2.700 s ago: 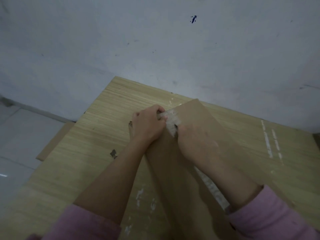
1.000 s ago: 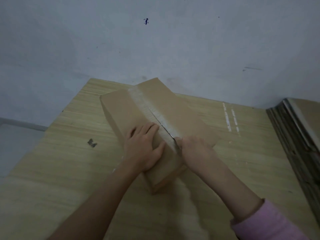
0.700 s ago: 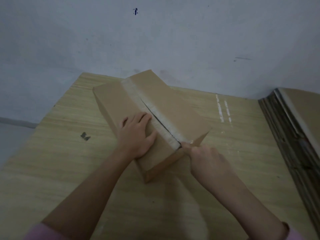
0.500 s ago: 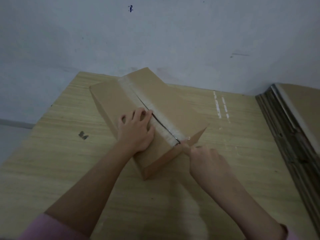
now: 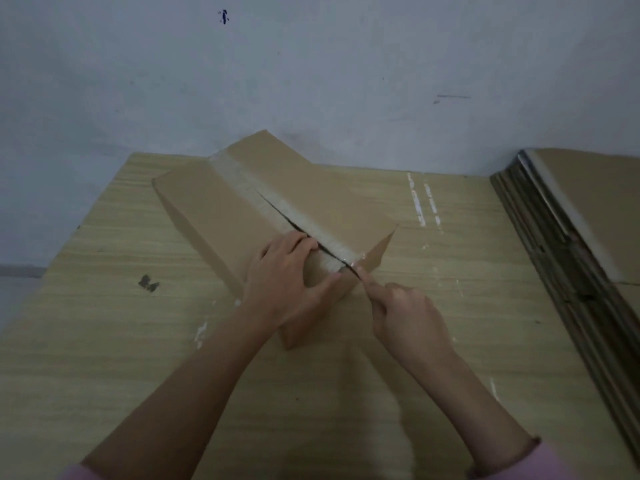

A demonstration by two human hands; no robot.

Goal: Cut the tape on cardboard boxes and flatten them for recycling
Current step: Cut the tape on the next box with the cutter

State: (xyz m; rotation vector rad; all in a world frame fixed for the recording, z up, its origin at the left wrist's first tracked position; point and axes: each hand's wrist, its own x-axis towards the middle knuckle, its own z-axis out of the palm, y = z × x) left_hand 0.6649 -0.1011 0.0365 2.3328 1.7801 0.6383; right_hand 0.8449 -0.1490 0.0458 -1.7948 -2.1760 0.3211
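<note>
1. Cardboard, brown and long, forms the rectangular box (image 5: 242, 216) which lies on the pale wooden board (image 5: 104, 341); its long axis runs diagonally, from the far left down to the near right, toward the hands.
2. Clear tape strip (image 5: 273, 206) follows this axis along the top seam; a dark slit is open in the near half, while the far half looks not yet cut.
3. Left hand (image 5: 287, 282) presses the near end of the box, fingers curled over the left flap at the slit.
4. Right hand (image 5: 405, 313) is closed around a thin cutting tool, hardly visible, and its tip touches the near corner of the seam. This hand is nearer to the cut.
5. Flattened brown cardboard stack (image 5: 571, 254) lies at the right, well apart.
</note>
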